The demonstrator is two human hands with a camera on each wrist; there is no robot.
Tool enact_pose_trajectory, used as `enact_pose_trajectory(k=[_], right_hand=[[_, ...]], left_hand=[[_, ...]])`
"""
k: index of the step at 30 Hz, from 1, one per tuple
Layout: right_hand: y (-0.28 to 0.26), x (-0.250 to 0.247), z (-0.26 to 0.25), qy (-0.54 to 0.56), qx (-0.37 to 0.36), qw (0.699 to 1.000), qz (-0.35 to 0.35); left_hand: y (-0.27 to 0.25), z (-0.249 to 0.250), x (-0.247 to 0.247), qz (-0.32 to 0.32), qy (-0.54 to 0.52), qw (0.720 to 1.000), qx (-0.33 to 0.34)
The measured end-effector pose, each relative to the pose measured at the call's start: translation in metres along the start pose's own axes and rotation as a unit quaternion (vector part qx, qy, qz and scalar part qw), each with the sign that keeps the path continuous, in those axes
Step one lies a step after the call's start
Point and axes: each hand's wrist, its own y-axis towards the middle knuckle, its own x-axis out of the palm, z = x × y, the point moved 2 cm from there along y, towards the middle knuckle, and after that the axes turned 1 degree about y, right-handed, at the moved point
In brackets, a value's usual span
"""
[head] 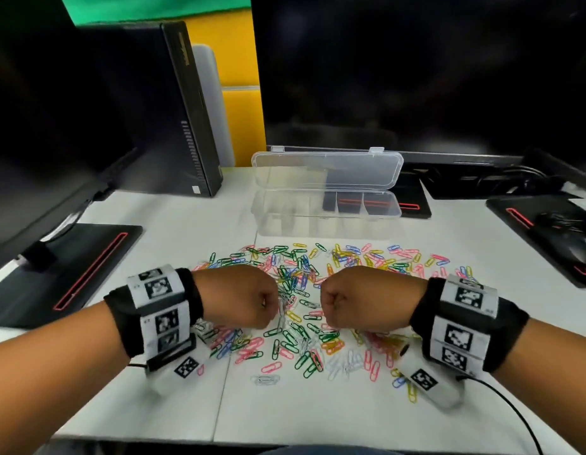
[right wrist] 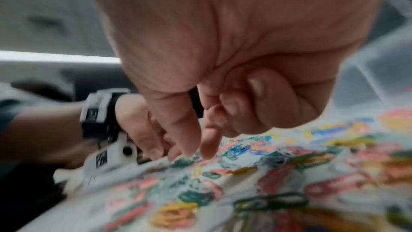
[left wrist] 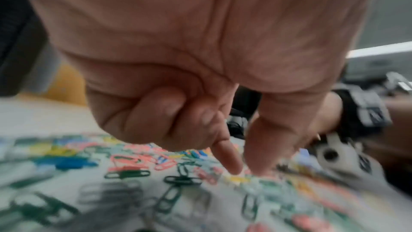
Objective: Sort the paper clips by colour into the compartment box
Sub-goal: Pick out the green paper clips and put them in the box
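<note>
Head view shows me both fists knuckle-up over the heap of paper clips (head: 298, 290), thin looped wire in pink, green, blue, yellow and white, scattered flat on the smooth white table (head: 318, 412). On my left hand (head: 242, 298), seen from the left wrist, the outer fingers are curled tight into the palm while the index fingertip (left wrist: 231, 163) and thumb point down close together, just above the clips; blur keeps me from telling whether they pinch one. My right hand (head: 357, 300) mirrors it: from the right wrist, thumb (right wrist: 183, 130) and index finger reach down side by side to the clips beneath them, the rest folded in, and again I cannot tell if anything is caught between them. Beyond my knuckles, well apart from both hands, the clear plastic compartment box (head: 324, 205) sits with its rounded lid (head: 327, 169) standing open, thin dividers visible inside.
</note>
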Motion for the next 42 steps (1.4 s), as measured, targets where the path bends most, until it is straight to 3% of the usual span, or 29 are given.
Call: enact_pose_trajectory(k=[3,7,11,18,26,30,32,33,35,36,37,39,41,42], right_hand=[[0.012,0.006,-0.008,-0.071,-0.033,0.997,0.025],[0.029,0.01,-0.016,-0.125,-0.041,0.991,0.007],[0.034,0.01,-0.014,-0.162,-0.049,0.986,0.003],[0.029,0.007,-0.012,-0.125,-0.046,0.991,0.029],[0.028,0.016,-0.015,-0.113,-0.001,0.993,-0.01],[0.028,0.019,-0.022,-0.17,-0.008,0.985,-0.029],[0.026,0.005,-0.022,-0.138,-0.012,0.99,-0.018],[0.024,-0.006,-0.018,-0.08,-0.009,0.997,-0.012],[0.019,-0.03,-0.011,0.07,-0.016,0.997,0.011],[0.018,-0.038,-0.006,0.161,-0.015,0.987,0.022],[0.016,-0.042,-0.001,0.259,-0.004,0.966,0.025],[0.016,-0.04,0.005,0.373,0.037,0.927,0.009],[0.02,-0.03,0.004,0.325,0.046,0.945,-0.016],[0.021,-0.025,0.001,0.245,0.039,0.968,-0.025]], left_hand=[[-0.001,-0.001,0.011,0.038,0.094,0.995,0.006],[0.002,-0.002,0.018,0.067,0.15,0.986,0.025],[0.005,-0.01,0.022,0.077,0.148,0.985,0.036],[0.008,-0.022,0.018,0.074,0.095,0.99,0.073],[0.006,-0.003,0.03,0.098,0.233,0.962,0.1],[0.007,-0.007,0.013,0.063,0.12,0.989,0.065],[0.008,-0.015,0.003,0.04,-0.055,0.997,0.029],[0.008,-0.019,0.0,0.034,-0.184,0.982,0.012],[0.006,-0.027,-0.001,0.034,-0.422,0.906,-0.012],[0.006,-0.031,0.0,0.032,-0.487,0.873,-0.019],[0.005,-0.036,0.003,0.025,-0.519,0.854,-0.022],[0.006,-0.038,0.009,-0.008,-0.532,0.847,-0.004],[0.006,-0.033,0.011,-0.037,-0.475,0.879,0.028],[0.006,-0.029,0.012,-0.036,-0.402,0.913,0.047]])
